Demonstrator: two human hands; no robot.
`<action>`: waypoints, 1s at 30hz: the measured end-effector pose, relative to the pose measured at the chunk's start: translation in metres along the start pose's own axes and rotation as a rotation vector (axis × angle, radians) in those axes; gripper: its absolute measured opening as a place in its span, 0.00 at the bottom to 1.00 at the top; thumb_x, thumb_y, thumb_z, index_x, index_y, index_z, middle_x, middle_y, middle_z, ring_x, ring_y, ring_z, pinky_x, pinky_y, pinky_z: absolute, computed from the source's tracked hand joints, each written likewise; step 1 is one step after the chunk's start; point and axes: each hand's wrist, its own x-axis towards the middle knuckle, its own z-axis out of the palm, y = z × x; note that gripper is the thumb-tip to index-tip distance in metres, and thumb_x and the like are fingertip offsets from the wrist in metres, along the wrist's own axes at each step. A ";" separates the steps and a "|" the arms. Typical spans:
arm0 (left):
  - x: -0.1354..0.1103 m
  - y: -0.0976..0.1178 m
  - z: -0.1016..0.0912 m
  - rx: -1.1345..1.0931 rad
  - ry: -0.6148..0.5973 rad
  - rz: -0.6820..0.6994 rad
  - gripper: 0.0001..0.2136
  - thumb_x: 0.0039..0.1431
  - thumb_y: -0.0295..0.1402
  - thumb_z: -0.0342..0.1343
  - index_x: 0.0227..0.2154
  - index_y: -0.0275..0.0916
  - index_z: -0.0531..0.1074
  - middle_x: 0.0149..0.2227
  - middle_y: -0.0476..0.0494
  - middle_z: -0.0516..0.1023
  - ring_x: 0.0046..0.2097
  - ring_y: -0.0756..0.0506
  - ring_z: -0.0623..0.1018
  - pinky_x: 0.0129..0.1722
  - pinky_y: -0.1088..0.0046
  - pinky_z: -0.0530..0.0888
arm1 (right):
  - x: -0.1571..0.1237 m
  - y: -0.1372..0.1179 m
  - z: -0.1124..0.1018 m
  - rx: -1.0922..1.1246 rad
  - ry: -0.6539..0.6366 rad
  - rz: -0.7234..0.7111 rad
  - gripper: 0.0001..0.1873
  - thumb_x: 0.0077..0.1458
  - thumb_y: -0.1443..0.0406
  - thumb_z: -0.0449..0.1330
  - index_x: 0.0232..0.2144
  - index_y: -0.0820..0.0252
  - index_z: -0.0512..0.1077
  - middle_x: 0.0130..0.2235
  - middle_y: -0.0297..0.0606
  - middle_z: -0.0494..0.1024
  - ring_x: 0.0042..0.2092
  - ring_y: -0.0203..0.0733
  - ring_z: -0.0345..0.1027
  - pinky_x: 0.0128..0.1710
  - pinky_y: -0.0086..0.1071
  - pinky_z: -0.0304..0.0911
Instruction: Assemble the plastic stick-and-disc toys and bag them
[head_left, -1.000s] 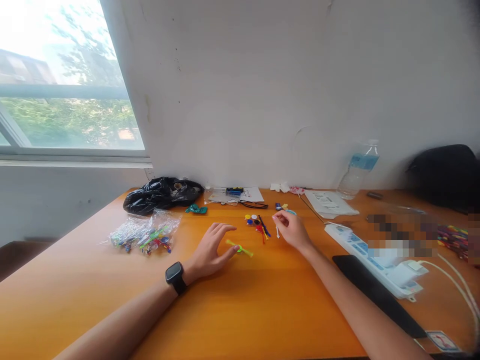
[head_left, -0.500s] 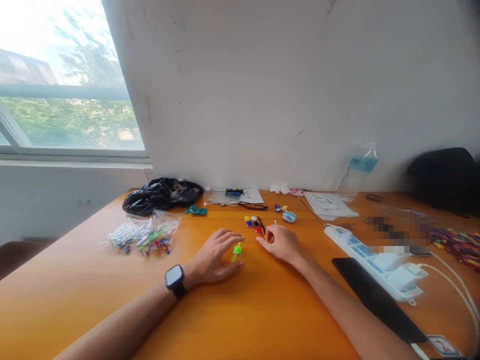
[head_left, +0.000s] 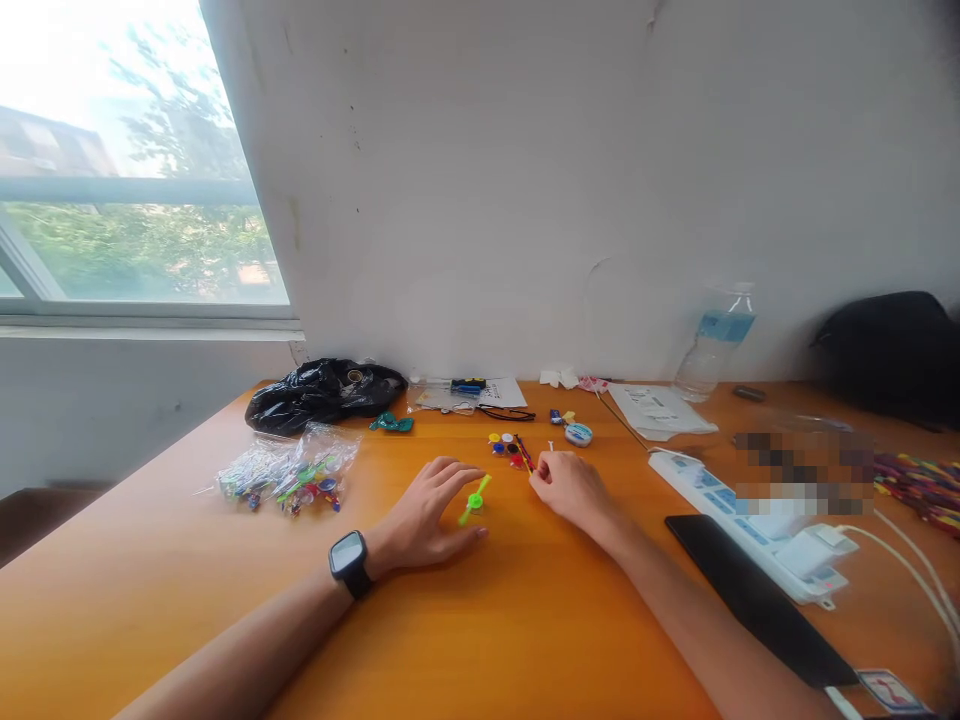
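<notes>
One second on, the left hand [head_left: 429, 515] is spread around the green spinner [head_left: 475, 502] on the desk [head_left: 480, 640], thumb off its turned blades, leaving it apparently ungripped; the right hand [head_left: 571, 488], curled, grip unclear, has shifted beside coloured sticks [head_left: 523, 454].

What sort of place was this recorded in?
Probably a plain indoor room, perhaps a home or small office: a wooden table against a bare wall, beside a window.

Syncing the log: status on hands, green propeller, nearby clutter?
Left hand open, green propeller between thumb and fingers, contact unclear. Right hand curled, grip hidden. Coloured caps just beyond.
</notes>
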 end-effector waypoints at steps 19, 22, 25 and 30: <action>0.000 -0.004 0.004 0.041 -0.021 0.016 0.27 0.64 0.44 0.62 0.64 0.46 0.67 0.60 0.37 0.74 0.58 0.35 0.72 0.60 0.53 0.71 | 0.027 0.060 -0.001 0.364 0.043 -0.016 0.08 0.61 0.64 0.53 0.32 0.58 0.70 0.33 0.43 0.79 0.33 0.47 0.71 0.34 0.36 0.61; -0.001 -0.007 0.009 0.084 -0.039 0.034 0.21 0.65 0.41 0.62 0.60 0.50 0.72 0.60 0.41 0.75 0.58 0.36 0.72 0.60 0.53 0.71 | 0.028 0.060 0.004 0.414 0.011 -0.021 0.08 0.61 0.63 0.53 0.32 0.58 0.70 0.32 0.42 0.78 0.32 0.46 0.71 0.33 0.36 0.61; -0.001 -0.008 0.013 0.111 -0.025 0.037 0.16 0.66 0.40 0.61 0.55 0.50 0.76 0.59 0.42 0.76 0.58 0.36 0.73 0.59 0.53 0.72 | 0.027 0.058 0.008 0.443 -0.030 -0.026 0.08 0.61 0.62 0.53 0.31 0.58 0.69 0.30 0.40 0.77 0.30 0.45 0.69 0.32 0.35 0.60; 0.000 -0.005 0.008 0.090 -0.044 0.059 0.24 0.63 0.45 0.63 0.61 0.48 0.72 0.59 0.39 0.76 0.57 0.36 0.73 0.58 0.53 0.72 | 0.024 0.049 0.008 0.446 -0.074 -0.070 0.09 0.60 0.61 0.53 0.32 0.58 0.70 0.30 0.39 0.76 0.30 0.43 0.67 0.32 0.34 0.58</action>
